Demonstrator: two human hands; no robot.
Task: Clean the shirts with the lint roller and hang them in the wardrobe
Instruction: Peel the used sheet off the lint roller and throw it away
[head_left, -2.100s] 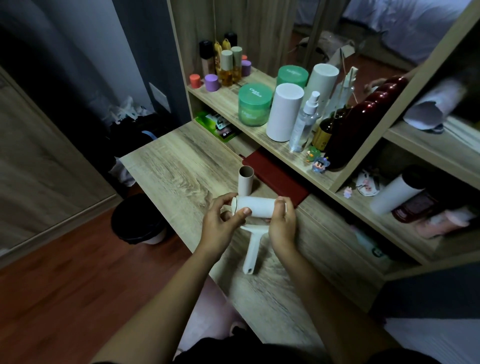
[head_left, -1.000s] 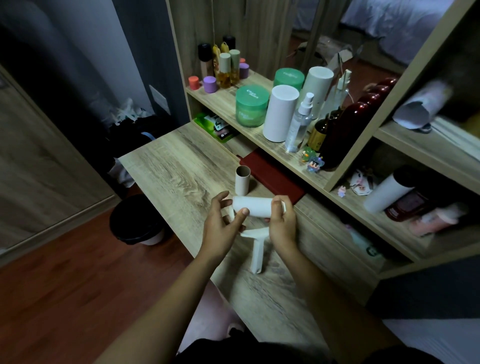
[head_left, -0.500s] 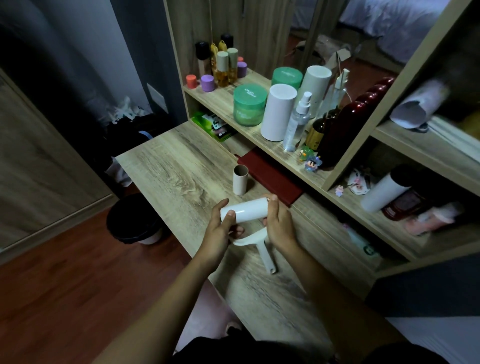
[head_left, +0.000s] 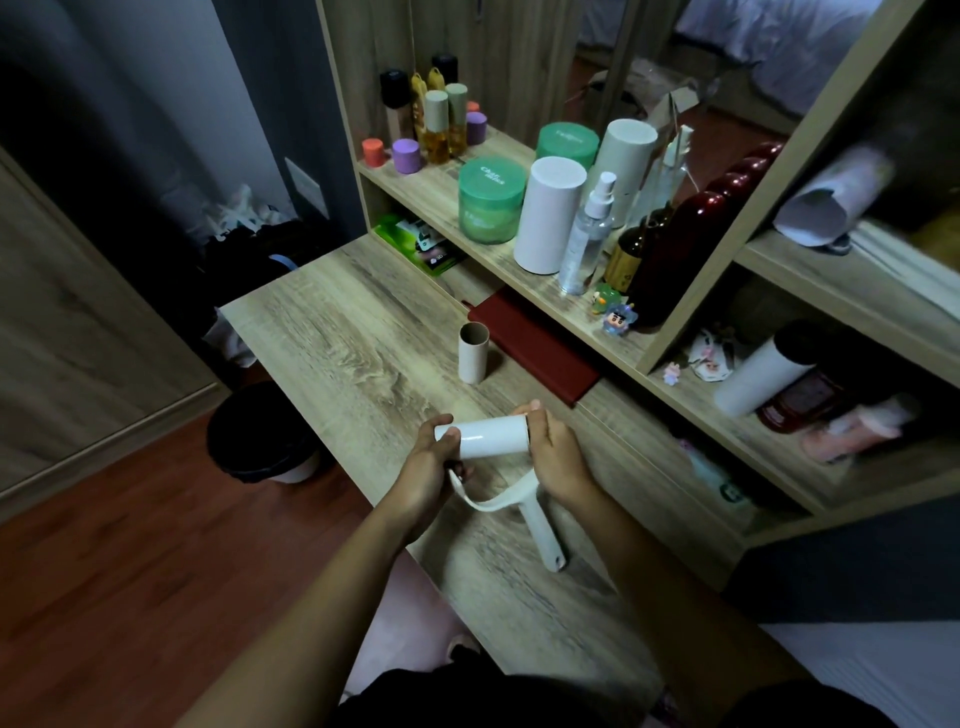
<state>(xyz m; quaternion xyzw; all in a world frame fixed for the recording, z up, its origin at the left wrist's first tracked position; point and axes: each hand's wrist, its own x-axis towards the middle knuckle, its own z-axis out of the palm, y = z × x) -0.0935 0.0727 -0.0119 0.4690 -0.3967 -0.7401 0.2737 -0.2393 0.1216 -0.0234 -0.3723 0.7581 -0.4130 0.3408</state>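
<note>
At the far left, a black waste bin (head_left: 263, 441) stood on the red-brown wood floor (head_left: 104, 561), just beside the left edge of the wooden desk (head_left: 332, 332).

The left hand (head_left: 428, 475) was closed around the left end of the white lint roll (head_left: 485, 439), with the thumb lying over the top of the roll near its open end and the fingers curled beneath. The roll lay roughly horizontal, raised above the desk surface, between the two hands.

An empty cardboard tube (head_left: 472, 352) stood upright on the desk behind the hands, well apart from them. Just to its right, a dark red book (head_left: 540, 348) lay flat under the lower shelf edge.

Below the roll, the white lint roller frame (head_left: 530, 512) hung from the hands. Its curved yoke ran from the left hand to the right hand. Its handle pointed down and to the right, toward the person. Whether the handle tip touched the desk could not be determined.

The right hand (head_left: 556, 452) was closed on the right end of the roll, with the fingertips pressed against its end face and the palm over the right arm of the yoke.

On the shelf (head_left: 431, 192) behind, a green jar (head_left: 491, 200), a white cylinder (head_left: 548, 215) and a clear spray bottle (head_left: 589, 234) stood in a row.
</note>
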